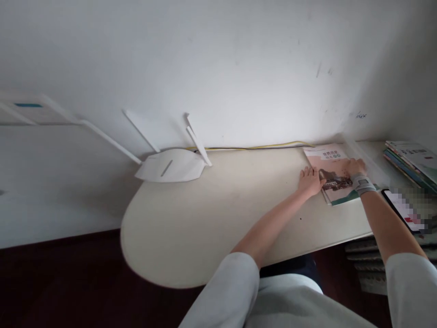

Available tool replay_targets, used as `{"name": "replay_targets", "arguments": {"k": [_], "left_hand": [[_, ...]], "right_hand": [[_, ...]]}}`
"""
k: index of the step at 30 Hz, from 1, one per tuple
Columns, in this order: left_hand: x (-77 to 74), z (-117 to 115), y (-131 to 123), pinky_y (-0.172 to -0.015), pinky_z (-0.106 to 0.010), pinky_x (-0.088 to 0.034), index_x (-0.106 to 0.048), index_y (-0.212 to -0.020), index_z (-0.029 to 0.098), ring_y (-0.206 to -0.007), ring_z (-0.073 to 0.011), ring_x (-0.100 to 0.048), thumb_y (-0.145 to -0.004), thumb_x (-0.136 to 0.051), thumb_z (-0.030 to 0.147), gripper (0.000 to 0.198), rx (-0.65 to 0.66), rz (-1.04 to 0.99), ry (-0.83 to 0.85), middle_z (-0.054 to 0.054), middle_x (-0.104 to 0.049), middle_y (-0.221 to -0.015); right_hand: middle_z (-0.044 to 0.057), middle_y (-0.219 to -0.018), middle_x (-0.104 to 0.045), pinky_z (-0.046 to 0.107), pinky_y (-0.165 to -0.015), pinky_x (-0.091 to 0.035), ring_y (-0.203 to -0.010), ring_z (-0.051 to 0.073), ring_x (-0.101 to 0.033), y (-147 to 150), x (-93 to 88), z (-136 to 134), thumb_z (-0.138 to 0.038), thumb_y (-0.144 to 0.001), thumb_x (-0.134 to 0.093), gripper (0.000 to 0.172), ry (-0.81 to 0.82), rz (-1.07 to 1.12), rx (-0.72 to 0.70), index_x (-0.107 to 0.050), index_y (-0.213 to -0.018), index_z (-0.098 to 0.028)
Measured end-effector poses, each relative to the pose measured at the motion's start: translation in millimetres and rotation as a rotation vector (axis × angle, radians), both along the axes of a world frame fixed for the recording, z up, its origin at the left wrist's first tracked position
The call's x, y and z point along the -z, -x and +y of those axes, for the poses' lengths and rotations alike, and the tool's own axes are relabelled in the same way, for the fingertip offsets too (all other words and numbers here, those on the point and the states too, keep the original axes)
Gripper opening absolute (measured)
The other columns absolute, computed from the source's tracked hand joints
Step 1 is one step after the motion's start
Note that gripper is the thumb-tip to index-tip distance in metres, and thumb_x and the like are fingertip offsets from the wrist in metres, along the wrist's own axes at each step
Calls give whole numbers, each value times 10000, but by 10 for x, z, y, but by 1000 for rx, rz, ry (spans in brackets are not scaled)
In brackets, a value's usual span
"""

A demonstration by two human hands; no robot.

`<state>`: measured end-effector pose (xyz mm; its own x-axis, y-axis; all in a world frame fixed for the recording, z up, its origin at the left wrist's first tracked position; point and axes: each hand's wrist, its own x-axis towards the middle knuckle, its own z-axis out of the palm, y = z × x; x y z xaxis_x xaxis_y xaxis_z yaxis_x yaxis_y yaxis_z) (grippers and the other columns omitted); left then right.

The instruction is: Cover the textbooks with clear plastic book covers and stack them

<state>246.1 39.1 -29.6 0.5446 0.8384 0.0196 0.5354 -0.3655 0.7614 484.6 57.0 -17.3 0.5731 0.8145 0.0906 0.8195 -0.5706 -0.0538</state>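
A paperback book [336, 166] with a pink cover, a building picture and Chinese lettering lies on the white table [218, 218], towards its right end. My left hand [310, 181] rests at the book's left edge, fingers spread, thumb on the cover. My right hand [357, 167] is at the book's right edge with its fingers curled in; what they hold, if anything, is hidden. A translucent plastic sheet [368, 159] stands up beside the book, by my right hand. A grey band with a small face is on my right wrist.
A white router [172, 166] with several raised antennas stands at the table's back left. A yellow cable [259, 146] runs along the wall. Stacked books [413, 157] and a phone or tablet [403, 209] with a lit screen lie at the right.
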Motion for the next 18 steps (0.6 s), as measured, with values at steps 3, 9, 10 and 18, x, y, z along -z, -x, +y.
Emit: {"name": "replay_targets", "arguments": {"k": [3, 9, 10, 18], "left_hand": [[35, 53, -36, -1119, -492, -16, -245, -1415, 92, -1401, -308, -30, -874, -326, 512, 690, 33, 178, -109, -153, -163, -1518], [68, 180, -5, -1120, -485, -75, -208, -1431, 94, -1400, -281, -91, -885, -244, 505, 684, 117, 331, -225, -136, -111, -1531], [67, 197, -2, -1119, -484, -84, -203, -1432, 97, -1399, -279, -99, -885, -245, 501, 681, 125, 343, -232, -134, -111, -1531], [70, 181, 21, -1113, -494, -98, -197, -1436, 108, -1395, -298, -109, -898, -204, 501, 667, 114, 348, -271, -137, -151, -1524]], "right_hand": [[242, -1172, -510, 397, -876, -407, -1111, 296, -486, 30, 35, 16, -262, -881, -406, 371, 11, -44, 15, -617, -1102, -51], [220, -1188, -527, 366, -846, -439, -1105, 300, -511, 53, 54, -37, -289, -868, -445, 400, 83, -62, 0, -584, -1187, -92], [221, -1186, -532, 361, -845, -440, -1105, 298, -516, 52, 45, -48, -290, -870, -442, 407, 93, -65, -6, -576, -1201, -94], [228, -1061, -613, 336, -802, -444, -998, 263, -593, 136, -27, -151, -254, -854, -471, 348, 161, -63, -107, -636, -1097, -68]]}}
